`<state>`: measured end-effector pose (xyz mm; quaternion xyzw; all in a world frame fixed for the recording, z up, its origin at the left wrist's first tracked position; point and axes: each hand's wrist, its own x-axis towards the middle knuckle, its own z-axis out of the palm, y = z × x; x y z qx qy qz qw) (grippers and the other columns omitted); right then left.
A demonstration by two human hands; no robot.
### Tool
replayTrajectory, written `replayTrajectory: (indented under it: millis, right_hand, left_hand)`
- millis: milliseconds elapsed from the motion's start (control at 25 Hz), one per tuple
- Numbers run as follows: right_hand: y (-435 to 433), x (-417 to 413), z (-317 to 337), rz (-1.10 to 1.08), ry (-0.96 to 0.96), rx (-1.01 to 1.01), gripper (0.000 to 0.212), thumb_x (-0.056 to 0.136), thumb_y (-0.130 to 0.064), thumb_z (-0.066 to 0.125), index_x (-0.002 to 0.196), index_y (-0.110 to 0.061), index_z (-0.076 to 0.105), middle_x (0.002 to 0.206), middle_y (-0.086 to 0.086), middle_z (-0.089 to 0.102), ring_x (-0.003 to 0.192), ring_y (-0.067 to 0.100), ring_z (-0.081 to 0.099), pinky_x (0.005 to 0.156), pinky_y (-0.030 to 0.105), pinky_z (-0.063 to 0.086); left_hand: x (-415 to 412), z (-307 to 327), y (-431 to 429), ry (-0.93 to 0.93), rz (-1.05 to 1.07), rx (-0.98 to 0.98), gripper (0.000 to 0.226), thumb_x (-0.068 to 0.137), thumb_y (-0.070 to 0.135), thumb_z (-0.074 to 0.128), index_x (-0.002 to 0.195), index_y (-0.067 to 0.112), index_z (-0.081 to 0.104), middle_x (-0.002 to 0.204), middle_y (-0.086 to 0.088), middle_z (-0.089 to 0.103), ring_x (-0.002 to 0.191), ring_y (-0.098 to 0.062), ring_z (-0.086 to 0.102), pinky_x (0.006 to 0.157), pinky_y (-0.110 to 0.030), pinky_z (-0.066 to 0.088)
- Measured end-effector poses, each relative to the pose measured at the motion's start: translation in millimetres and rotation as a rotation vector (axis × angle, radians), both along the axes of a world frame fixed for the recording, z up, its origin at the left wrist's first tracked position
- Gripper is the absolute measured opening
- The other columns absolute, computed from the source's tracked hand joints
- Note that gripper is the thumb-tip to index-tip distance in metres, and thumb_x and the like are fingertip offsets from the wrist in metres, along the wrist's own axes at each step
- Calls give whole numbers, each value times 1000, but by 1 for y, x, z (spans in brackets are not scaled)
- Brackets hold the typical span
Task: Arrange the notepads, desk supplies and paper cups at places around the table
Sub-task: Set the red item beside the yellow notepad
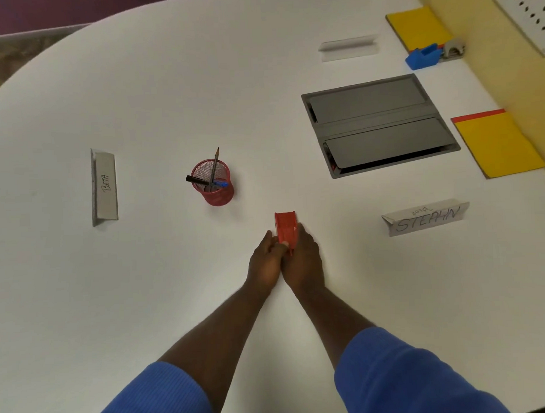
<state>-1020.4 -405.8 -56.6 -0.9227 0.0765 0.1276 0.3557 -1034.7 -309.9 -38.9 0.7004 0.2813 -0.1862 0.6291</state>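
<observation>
The white table point(137, 87) fills nearly the whole view, its far edge curving round to the left. Set into its right half is a grey cable hatch point(379, 125) with two closed flaps. Two yellow notepads lie along the right edge: the nearer notepad point(499, 146), red strip at its top, just right of the hatch, and the farther notepad point(419, 28) towards the far right corner. Touching the farther pad's near end you have a blue tape dispenser point(422, 57), with a small grey item beside it that is too blurred to identify.

Three folded name cards: "BETA" card point(104, 187) towards the left edge, "STEPHN" card point(426, 219) near the hatch's near side, and a blank-looking card point(347, 47) beyond the hatch.

A red mesh pen cup point(216, 185) stands upright at centre, holding a pencil, a black marker and a blue pen.

Your left hand point(265, 262) and right hand point(304, 261) sit together near the table's middle, both closed around a small red dispenser point(287, 229); fingers press its two sides, its far end sticking out beyond them. Whether it rests on the surface, cannot tell.
</observation>
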Motion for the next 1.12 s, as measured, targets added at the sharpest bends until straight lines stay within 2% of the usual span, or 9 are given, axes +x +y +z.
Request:
replayTrajectory:
  millis: [80, 160, 280, 400, 560, 640, 920, 1000, 1120]
  right_hand:
    - [-8, -2, 1, 7, 14, -5, 73, 92, -31, 69, 153, -11, 35, 139, 11, 56, 128, 30, 54, 105, 44, 48]
    - [-21, -3, 6, 28, 17, -6, 79, 88, -33, 74, 153, -13, 35, 141, 9, 54, 129, 28, 53, 106, 40, 47]
    - [-46, 2, 19, 43, -23, 33, 83, 82, -31, 80, 152, -17, 37, 141, 4, 53, 128, 24, 52, 104, 31, 42]
    - [-74, 13, 31, 97, -91, 61, 79, 79, -25, 81, 148, -17, 43, 137, 4, 56, 123, 24, 55, 99, 29, 43]
    - [-114, 37, 51, 140, -167, 70, 75, 76, -17, 80, 143, -15, 48, 134, 4, 57, 119, 25, 56, 96, 30, 45]
    - [-132, 52, 60, 159, -202, 85, 73, 75, -13, 80, 142, -13, 49, 132, 6, 56, 118, 27, 56, 96, 36, 50]
    - [-208, 116, 61, 85, -274, 29, 73, 76, -18, 82, 141, -12, 49, 129, 7, 56, 114, 28, 59, 91, 44, 56]
    - [-234, 140, 52, 37, -263, -10, 74, 77, -23, 83, 142, -14, 47, 132, 8, 54, 116, 29, 58, 94, 46, 55]
    - [-269, 177, 40, -46, -240, -51, 77, 80, -30, 83, 144, -17, 44, 135, 8, 52, 119, 31, 57, 98, 47, 54]
  left_hand:
    - [-3, 5, -4, 26, 26, -35, 35, 103, 23, 54, 137, 31, 56, 125, 14, 70, 120, -19, 61, 106, -35, 49]
    - [-3, 11, -6, 12, -28, 28, 56, 104, 13, 52, 157, 19, 36, 149, -2, 56, 132, -22, 55, 115, -38, 44]
    - [12, 24, -6, -121, -188, 248, 71, 99, 8, 63, 160, 20, 28, 161, -5, 40, 136, -24, 52, 110, -40, 49]
    - [43, 37, -5, -250, -371, 362, 84, 93, 20, 74, 161, 25, 25, 166, -1, 32, 146, -22, 41, 116, -46, 44]
    - [85, 51, -22, -364, -609, 457, 78, 88, 26, 80, 155, 29, 40, 157, 3, 47, 143, -16, 44, 108, -20, 32]
    - [105, 57, -36, -381, -662, 502, 78, 85, 23, 84, 152, 27, 45, 151, 2, 52, 139, -17, 48, 104, -18, 31]
    - [168, 48, -113, -574, -658, 616, 68, 94, 17, 72, 155, 17, 41, 159, -6, 45, 148, -24, 40, 120, -32, 30]
    - [187, 33, -140, -618, -721, 710, 70, 99, 25, 66, 159, 15, 32, 167, -9, 29, 157, -29, 21, 125, -45, 21]
    - [217, 4, -175, -538, -840, 846, 73, 105, 47, 45, 164, 18, 12, 172, -6, 1, 159, -27, -5, 127, -49, 3]
